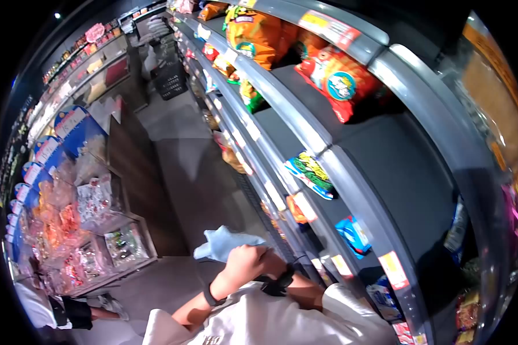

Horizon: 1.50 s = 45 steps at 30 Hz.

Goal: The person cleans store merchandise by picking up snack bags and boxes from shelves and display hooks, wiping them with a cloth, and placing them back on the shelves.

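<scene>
A light blue cloth [224, 242] sticks out beyond my fists, crumpled and hanging above the floor. My left hand [244, 263], with a black band at its wrist, is closed around it. Tight against it is my right hand [274, 265], also closed, with a black watch at the wrist. Its fingers are partly hidden, but it appears to grip the same cloth. Both hands are in front of my white shirt [247, 316], left of the shelf edges.
Shelves [397, 144] on the right hold an orange snack bag [253, 34], a red snack bag [342, 80] and a blue packet [354, 236]. Bins of wrapped goods [69, 218] stand left. A black crate [171, 79] is up the aisle. Another person [57, 305] is at lower left.
</scene>
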Motion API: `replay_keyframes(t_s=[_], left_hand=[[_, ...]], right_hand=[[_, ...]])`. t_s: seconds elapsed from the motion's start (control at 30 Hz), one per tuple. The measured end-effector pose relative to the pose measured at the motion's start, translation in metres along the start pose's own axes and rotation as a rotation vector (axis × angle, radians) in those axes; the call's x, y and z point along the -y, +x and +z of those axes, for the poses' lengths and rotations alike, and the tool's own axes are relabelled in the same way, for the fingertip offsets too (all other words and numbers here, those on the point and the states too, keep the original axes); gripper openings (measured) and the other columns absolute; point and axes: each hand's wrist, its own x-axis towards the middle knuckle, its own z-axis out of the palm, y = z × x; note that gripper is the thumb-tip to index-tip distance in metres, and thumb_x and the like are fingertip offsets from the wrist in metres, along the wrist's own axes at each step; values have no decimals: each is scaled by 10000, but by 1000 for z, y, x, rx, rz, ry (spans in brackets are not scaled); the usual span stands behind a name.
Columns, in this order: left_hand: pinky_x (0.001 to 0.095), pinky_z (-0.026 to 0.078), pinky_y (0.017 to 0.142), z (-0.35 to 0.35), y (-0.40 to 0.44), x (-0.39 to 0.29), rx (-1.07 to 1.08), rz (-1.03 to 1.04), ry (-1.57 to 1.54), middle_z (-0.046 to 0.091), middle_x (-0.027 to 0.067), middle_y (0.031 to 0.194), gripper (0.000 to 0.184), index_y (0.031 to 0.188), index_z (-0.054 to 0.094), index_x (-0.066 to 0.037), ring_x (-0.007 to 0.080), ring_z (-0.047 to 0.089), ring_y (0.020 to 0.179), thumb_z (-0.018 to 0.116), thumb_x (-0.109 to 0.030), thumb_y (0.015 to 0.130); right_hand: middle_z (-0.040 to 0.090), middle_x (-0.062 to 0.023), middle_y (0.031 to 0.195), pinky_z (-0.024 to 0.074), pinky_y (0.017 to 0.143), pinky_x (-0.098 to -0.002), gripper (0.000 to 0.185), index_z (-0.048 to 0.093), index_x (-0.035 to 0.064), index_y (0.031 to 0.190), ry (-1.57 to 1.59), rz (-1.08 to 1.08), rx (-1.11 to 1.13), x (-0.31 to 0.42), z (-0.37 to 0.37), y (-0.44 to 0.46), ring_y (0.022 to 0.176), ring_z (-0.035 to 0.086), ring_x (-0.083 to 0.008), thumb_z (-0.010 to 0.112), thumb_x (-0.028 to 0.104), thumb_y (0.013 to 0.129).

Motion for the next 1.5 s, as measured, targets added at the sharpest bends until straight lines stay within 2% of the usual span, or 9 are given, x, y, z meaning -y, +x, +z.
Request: replay_keyframes(t_s=[0.23, 0.3, 0.37, 0.7, 0.9, 0.97, 1.0, 1.13, 1.5], left_hand=[[400, 430, 488, -15, 61, 85, 22, -98, -415, 554, 220, 581, 387, 686, 618, 41, 366, 529, 485, 607, -262, 926], [392, 419, 481, -26, 79, 110, 133, 6, -427, 542, 220, 574, 372, 683, 606, 43, 361, 509, 473, 605, -237, 928], [351, 335, 429, -37, 100, 132, 149, 179, -499, 455, 135, 481, 378, 650, 558, 38, 178, 344, 421, 595, -195, 945], [338, 343, 494, -118, 201, 238, 704, 196, -754, 385, 117, 535, 382, 640, 434, 53, 131, 314, 520, 573, -139, 940], [366, 363, 495, -158, 219, 258, 565, 240, -531, 462, 159, 545, 404, 652, 515, 49, 228, 359, 491, 602, -228, 933], [376, 376, 494, -164, 223, 270, 476, 316, -451, 500, 178, 562, 403, 648, 528, 43, 272, 403, 470, 604, -231, 933], [414, 421, 513, -182, 228, 262, 411, 360, -384, 564, 193, 610, 361, 653, 588, 20, 398, 537, 548, 614, -233, 910], [369, 397, 475, -191, 241, 278, 233, 441, -300, 542, 174, 588, 332, 666, 580, 30, 347, 514, 490, 612, -172, 927], [404, 439, 476, -178, 200, 236, 356, 761, -215, 553, 127, 589, 350, 647, 506, -48, 358, 571, 543, 661, -242, 893]], right_hand=[[556, -133, 1270, 408, 1016, -323, 321, 517, 29, 1240, -724, -106, 64, 15, 1, 113, 1200, 539, -182, 487, 166, 952], [583, -121, 1233, 409, 1008, -327, 308, 543, 37, 1218, 571, 49, -233, -74, 8, 135, 1195, 540, -170, 494, 163, 941], [572, -119, 1244, 412, 1007, -324, 349, 516, 11, 1247, 406, -6, -333, -36, 20, 155, 1193, 534, -170, 452, 218, 974], [523, -121, 1287, 442, 994, -296, 409, 441, -26, 1322, 826, -211, -454, 22, 80, 285, 1209, 508, -151, 359, 275, 1057], [531, -127, 1282, 416, 1020, -295, 356, 442, -4, 1333, 454, -205, -612, 39, 91, 336, 1233, 490, -164, 341, 198, 1059], [540, -120, 1235, 422, 985, -301, 319, 488, 20, 1265, -161, -109, -675, 24, 92, 348, 1196, 517, -173, 485, 144, 971], [483, -124, 1376, 344, 1090, -341, 415, 407, 10, 1401, 34, -84, -551, -13, 85, 367, 1288, 449, -214, 307, 231, 1065], [364, -138, 1491, 246, 1141, -309, 460, 321, 30, 1471, 8, -136, -652, 13, 98, 377, 1384, 319, -181, 359, 204, 1047], [466, -144, 1347, 339, 1047, -344, 435, 391, 41, 1367, 87, -57, -890, 26, 125, 336, 1268, 428, -243, 485, 152, 957]])
